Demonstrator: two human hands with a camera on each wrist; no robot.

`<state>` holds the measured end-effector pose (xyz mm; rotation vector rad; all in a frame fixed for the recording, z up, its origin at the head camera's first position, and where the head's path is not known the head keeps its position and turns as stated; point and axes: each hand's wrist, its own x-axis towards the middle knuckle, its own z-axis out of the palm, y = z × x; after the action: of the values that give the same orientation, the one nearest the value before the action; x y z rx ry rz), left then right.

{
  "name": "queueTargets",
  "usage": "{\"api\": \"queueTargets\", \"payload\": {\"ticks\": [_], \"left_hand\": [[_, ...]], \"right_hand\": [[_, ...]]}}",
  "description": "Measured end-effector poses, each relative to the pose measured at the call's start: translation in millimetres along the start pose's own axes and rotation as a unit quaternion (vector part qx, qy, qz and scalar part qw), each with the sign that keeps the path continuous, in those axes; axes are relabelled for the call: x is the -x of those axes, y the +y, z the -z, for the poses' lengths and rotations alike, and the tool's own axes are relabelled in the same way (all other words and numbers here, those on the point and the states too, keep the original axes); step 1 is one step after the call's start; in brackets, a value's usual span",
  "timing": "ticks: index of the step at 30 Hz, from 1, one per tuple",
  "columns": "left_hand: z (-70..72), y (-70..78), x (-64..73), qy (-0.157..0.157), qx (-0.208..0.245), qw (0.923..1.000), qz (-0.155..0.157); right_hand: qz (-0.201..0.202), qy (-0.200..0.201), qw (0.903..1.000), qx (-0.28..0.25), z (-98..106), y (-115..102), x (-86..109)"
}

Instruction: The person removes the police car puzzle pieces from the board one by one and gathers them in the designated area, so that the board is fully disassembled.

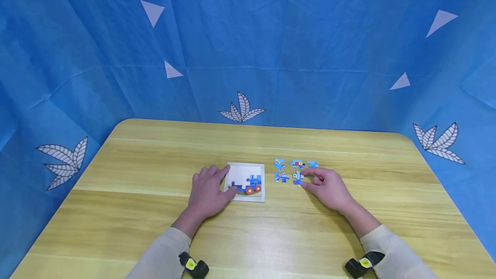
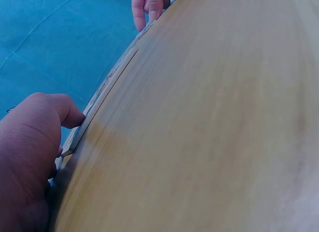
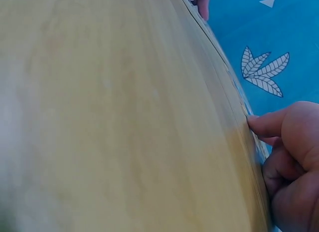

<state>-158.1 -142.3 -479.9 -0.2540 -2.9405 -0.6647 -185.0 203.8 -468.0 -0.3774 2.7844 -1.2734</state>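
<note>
A square white puzzle tray lies on the table, its lower part filled with joined pieces showing a blue vehicle with red wheels. My left hand holds the tray by its left side, thumb over the lower left and index finger at the top left corner. To the right of the tray, my right hand pinches a blue and white puzzle piece between thumb and index finger, low over the table. In the right wrist view, the right hand's other fingers are curled in.
Several loose pieces lie close by: a blue corner-like piece, a multicoloured one, a light blue one and another blue one. The wooden table ends at a blue patterned cloth behind.
</note>
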Motion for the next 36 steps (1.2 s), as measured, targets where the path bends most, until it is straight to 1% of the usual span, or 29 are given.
{"api": "queueTargets", "payload": {"ticks": [9,18,25,28,32,36], "left_hand": [[-0.2,0.3,-0.1,0.004,-0.003,1.0000,0.000],[0.7,0.5,-0.5,-0.001,0.002,1.0000,0.003],[-0.5,-0.3,-0.6,0.001,-0.001,1.0000,0.003],[-1.3,-0.3,-1.1,0.002,0.000,1.0000,0.000],[-2.3,-0.8,-1.2,0.003,-0.002,1.0000,-0.002],[-1.2,-0.7,-0.2,0.004,-0.003,1.0000,-0.002]], "right_hand": [[-0.008,0.010,0.9999,-0.003,-3.1,0.1,-1.3],[-0.021,0.013,0.9997,-0.006,-4.3,0.0,-1.1],[-0.018,0.013,0.9997,-0.012,-3.9,-0.4,0.3],[-0.014,0.019,0.9996,-0.017,-3.8,-0.8,2.4],[-0.007,0.038,0.9985,-0.039,-7.4,-4.0,8.2],[0.007,0.043,0.9964,-0.073,-16.5,-12.1,14.9]]}}
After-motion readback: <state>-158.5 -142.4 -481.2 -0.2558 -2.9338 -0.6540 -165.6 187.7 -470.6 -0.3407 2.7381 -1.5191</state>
